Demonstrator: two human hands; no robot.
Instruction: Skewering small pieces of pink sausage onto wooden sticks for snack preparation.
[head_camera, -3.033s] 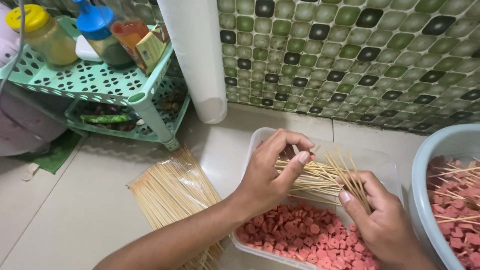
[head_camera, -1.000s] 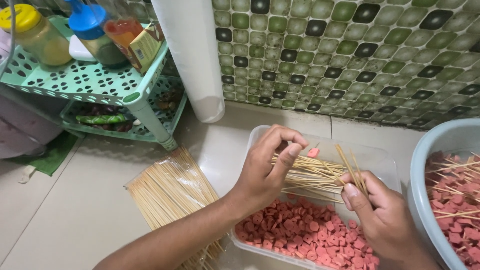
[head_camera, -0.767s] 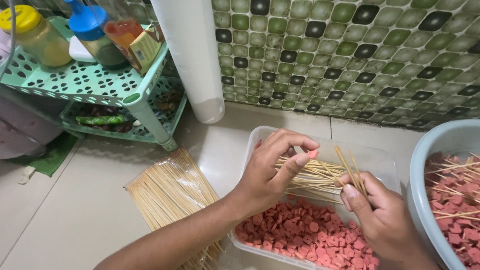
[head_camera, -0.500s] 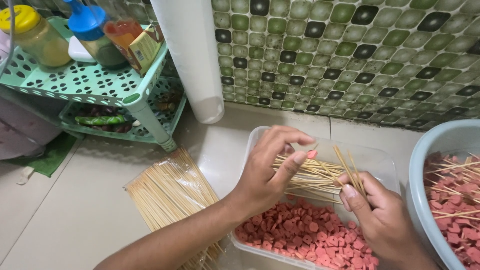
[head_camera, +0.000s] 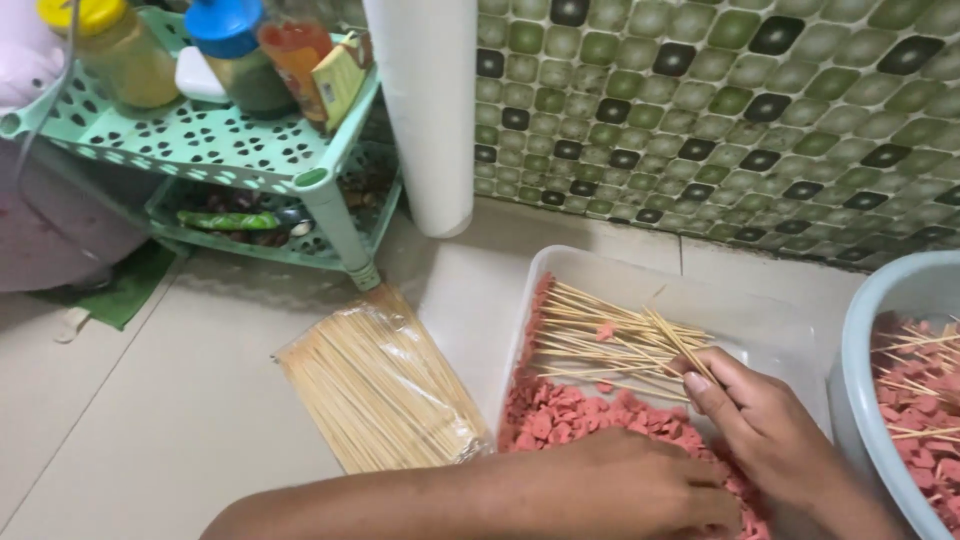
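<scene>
In the clear tub (head_camera: 790, 330), the right hand (head_camera: 765, 430) pinches a fan of bamboo skewers (head_camera: 610, 340) (light, stiff, splintery; best gripped at their blunt ends), while the left hand (head_camera: 640, 490) curls down into soft, slippery pink sausage pieces (head_camera: 560, 420); what it grips is hidden.

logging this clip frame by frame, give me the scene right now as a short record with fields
setting: tiled floor beside a green mosaic wall
left hand: left hand reaches down into the pink sausage pieces
right hand: right hand grips a loose bundle of bamboo skewers
container: clear plastic tray holds the pieces
beside tray: packet of skewers on the floor
right edge: grey-blue basin with skewered pieces
background: mint plastic rack with jars, white roll
</scene>
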